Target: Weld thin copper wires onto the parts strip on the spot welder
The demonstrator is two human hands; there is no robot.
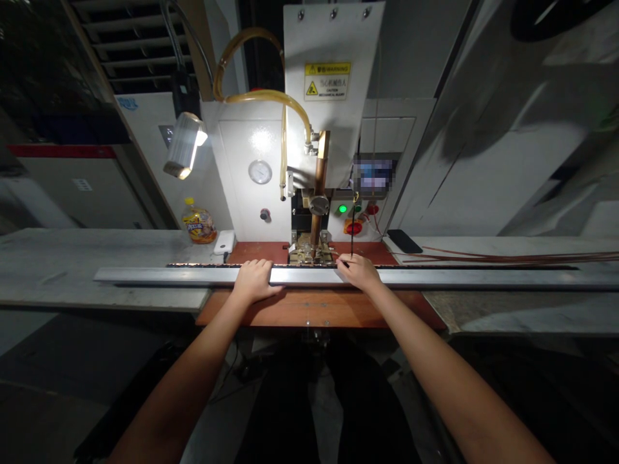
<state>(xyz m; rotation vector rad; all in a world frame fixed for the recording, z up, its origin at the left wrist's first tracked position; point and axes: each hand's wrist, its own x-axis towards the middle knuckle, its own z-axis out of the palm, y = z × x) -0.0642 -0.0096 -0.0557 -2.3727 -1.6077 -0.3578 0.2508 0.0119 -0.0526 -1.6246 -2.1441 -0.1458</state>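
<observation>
A long, pale metal bar (309, 277) runs crosswise in front of the machine. My left hand (254, 281) is closed over it, fingers over the far side and thumb stretched along the near side. Behind the bar lies a long, thin dark strip (203, 265) with small copper-coloured bits along its edge. My right hand (358, 270) rests at the bar, its fingers pinched near the strip. From those fingers rises a thin dark rod (353, 225); its lower end is hidden. Just left of this hand, a copper-coloured electrode rod (316, 225) points down at a small fixture (307, 248).
The white machine (251, 138) carries a gauge, lit green button and red switch. A lamp (186, 145) hangs at left. A bottle (198, 222) and white box (224, 242) stand on the left bench; a black phone (405, 241) and copper-coloured rods (507, 257) lie right.
</observation>
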